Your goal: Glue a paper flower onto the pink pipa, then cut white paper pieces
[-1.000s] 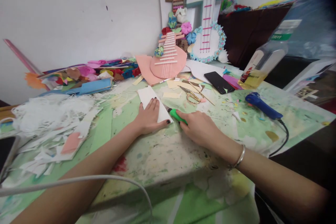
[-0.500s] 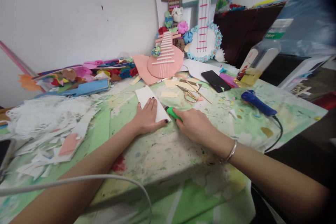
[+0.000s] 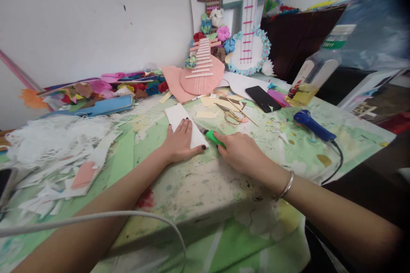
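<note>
A white folded-looking sheet (image 3: 197,135) lies on the paint-stained table, and my left hand (image 3: 181,141) presses flat on it with the fingers spread. My right hand (image 3: 240,150) is wrapped round the green handle of a craft knife (image 3: 214,136). The knife's blade points up and left, close to the sheet's right edge; whether it touches the edge I cannot tell. Beyond the knife lie gold-handled scissors (image 3: 233,116) and pale paper strips (image 3: 206,114).
A blue corded glue gun (image 3: 315,125), a black phone (image 3: 263,99) and a bottle (image 3: 312,70) stand or lie to the right. White shredded paper (image 3: 57,140) is heaped at left. Decorated paper instruments (image 3: 202,68) lean at the back. A white cable (image 3: 128,213) crosses the front.
My right hand and the craft knife have shifted slightly to the right, away from the sheet. My left hand stays flat on the sheet.
</note>
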`<move>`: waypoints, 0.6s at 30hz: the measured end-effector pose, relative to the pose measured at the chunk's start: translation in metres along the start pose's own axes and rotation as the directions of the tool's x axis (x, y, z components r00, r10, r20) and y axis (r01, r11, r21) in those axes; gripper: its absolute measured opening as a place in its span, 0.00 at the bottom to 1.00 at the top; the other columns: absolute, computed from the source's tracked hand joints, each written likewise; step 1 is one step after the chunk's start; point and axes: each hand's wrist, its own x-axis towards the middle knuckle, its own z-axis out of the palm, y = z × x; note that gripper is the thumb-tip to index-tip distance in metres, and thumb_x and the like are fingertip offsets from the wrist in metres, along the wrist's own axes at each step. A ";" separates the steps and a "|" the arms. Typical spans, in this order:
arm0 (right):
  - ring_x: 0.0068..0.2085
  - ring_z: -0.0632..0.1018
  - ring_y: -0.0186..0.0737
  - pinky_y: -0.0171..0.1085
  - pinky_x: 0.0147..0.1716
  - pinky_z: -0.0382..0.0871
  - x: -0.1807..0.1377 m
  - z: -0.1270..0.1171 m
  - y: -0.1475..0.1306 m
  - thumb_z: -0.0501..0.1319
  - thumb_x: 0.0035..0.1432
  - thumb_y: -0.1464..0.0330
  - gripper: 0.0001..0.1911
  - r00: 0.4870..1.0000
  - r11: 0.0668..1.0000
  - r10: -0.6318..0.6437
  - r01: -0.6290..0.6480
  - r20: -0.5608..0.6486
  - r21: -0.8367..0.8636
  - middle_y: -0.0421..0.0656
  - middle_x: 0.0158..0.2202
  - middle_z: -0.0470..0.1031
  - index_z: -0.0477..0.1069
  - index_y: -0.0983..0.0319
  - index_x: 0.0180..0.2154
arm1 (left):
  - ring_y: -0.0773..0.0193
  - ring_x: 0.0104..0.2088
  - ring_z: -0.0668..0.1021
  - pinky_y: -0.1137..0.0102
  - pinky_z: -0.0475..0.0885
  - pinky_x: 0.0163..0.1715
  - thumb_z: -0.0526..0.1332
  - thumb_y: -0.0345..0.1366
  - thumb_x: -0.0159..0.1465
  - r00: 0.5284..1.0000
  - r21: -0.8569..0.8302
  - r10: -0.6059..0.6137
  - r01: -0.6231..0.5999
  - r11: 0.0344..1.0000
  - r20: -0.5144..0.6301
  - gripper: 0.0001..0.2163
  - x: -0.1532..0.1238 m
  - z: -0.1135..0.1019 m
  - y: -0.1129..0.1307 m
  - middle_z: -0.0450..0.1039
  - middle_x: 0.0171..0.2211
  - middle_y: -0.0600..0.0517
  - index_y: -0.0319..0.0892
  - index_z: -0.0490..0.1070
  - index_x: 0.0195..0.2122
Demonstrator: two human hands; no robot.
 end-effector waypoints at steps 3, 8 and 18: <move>0.33 0.75 0.45 0.37 0.28 0.55 0.001 0.000 0.000 0.48 0.61 0.65 0.19 1.000 1.000 0.006 -0.006 0.004 0.006 0.48 0.35 0.76 0.66 0.54 0.53 | 0.41 0.66 0.45 0.44 0.45 0.59 0.39 0.65 0.58 1.000 -0.006 -0.003 0.003 1.000 0.000 0.48 0.000 0.000 0.000 0.37 0.67 0.34 0.27 0.37 0.66; 0.33 0.75 0.45 0.37 0.28 0.56 0.003 0.001 0.000 0.48 0.61 0.65 0.21 1.000 1.000 0.013 -0.013 0.007 -0.003 0.48 0.35 0.77 0.65 0.54 0.54 | 0.41 0.66 0.44 0.43 0.44 0.59 0.40 0.64 0.58 1.000 -0.011 -0.006 0.006 1.000 0.005 0.48 0.000 0.001 0.000 0.36 0.67 0.34 0.26 0.37 0.66; 0.34 0.76 0.43 0.36 0.30 0.59 -0.007 -0.008 0.025 0.51 0.60 0.64 0.23 0.997 0.996 0.020 -0.013 -0.077 0.093 0.46 0.35 0.79 0.65 0.53 0.57 | 0.41 0.67 0.44 0.44 0.43 0.60 0.40 0.68 0.56 1.000 -0.029 -0.007 0.007 1.000 0.010 0.50 -0.002 -0.003 0.002 0.36 0.67 0.34 0.28 0.39 0.66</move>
